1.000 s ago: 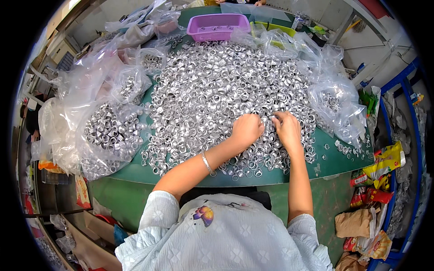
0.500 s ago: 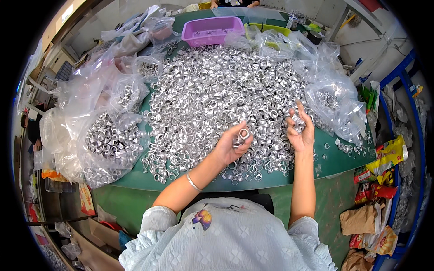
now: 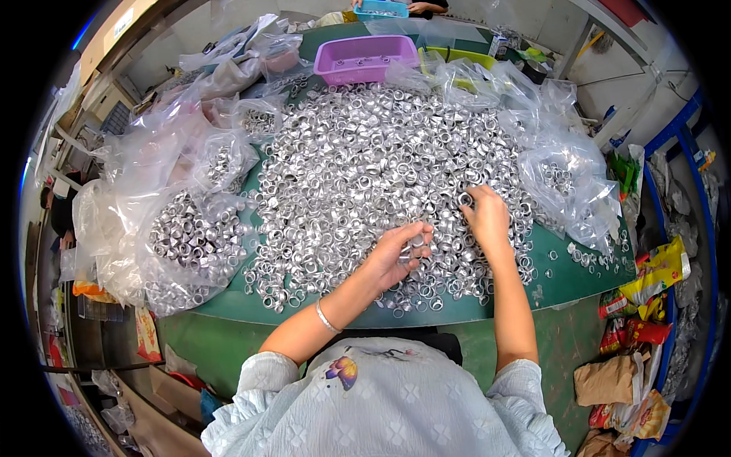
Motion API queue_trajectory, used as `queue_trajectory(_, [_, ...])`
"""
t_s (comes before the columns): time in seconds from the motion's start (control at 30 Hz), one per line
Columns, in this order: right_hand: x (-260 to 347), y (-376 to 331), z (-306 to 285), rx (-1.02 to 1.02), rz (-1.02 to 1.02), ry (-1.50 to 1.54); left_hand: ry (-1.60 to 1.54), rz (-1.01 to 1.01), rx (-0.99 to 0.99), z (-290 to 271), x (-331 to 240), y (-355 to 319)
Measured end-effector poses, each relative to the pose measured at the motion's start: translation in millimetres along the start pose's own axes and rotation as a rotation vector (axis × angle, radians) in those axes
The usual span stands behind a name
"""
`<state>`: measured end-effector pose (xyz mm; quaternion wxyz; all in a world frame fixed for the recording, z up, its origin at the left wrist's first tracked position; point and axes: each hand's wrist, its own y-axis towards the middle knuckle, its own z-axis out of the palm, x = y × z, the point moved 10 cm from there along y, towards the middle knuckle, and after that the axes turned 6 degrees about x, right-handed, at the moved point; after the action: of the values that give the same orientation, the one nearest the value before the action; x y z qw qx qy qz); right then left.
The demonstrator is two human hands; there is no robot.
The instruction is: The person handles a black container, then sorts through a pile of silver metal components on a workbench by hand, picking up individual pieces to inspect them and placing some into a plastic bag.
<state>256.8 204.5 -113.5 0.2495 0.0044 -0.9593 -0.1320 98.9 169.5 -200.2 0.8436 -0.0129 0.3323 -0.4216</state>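
Left hand (image 3: 396,255) is cupping a few small silver rings (image 3: 417,242) in half-curled fingers while the right hand (image 3: 487,221) is pinching one ring (image 3: 465,199) off the large heap (image 3: 365,175) covering the green desk (image 3: 579,266), suggesting most of it is awaiting handling beside filled clear bags (image 3: 190,236).

Head-worn fisheye, looking down, close overhead

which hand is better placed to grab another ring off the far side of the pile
Probably the right hand: it reaches farther up the heap of silver metal rings, fingertips pinching one. The left hand sits nearer the table's green edge, curled around rings.
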Motion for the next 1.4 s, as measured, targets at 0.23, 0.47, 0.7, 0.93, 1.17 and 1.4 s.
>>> queue_trajectory(0.23, [26.6, -41.6, 42.7, 0.421, 0.269, 2.064, -0.245, -0.183, 0.114, 23.5, 26.3, -8.6])
queue_trajectory(0.47, [90.0, -65.8, 0.4, -0.011, -0.31, 0.598, -0.231, -0.105, -0.109, 34.0, 35.0, -24.2])
queue_trajectory(0.7, [124.1, -84.4, -5.2, -0.032, -0.381, 0.173, -0.511, 0.064, 0.121, 7.5, 48.8, -3.1])
queue_trajectory(0.93, [121.5, -96.8, -10.8, -0.184, -0.293, 0.12, -0.357, 0.144, -0.061, 45.8, 26.3, -27.1])
queue_trajectory(1.17, [121.2, -103.9, 8.0, -0.116, -0.206, 0.083, -0.27, 0.167, -0.119, 22.0, 43.2, -31.8])
queue_trajectory(1.4, [56.5, -107.9, -39.8, -0.452, -0.039, 0.333, -0.699, -0.006, 0.152, 18.8, 53.4, -25.1])
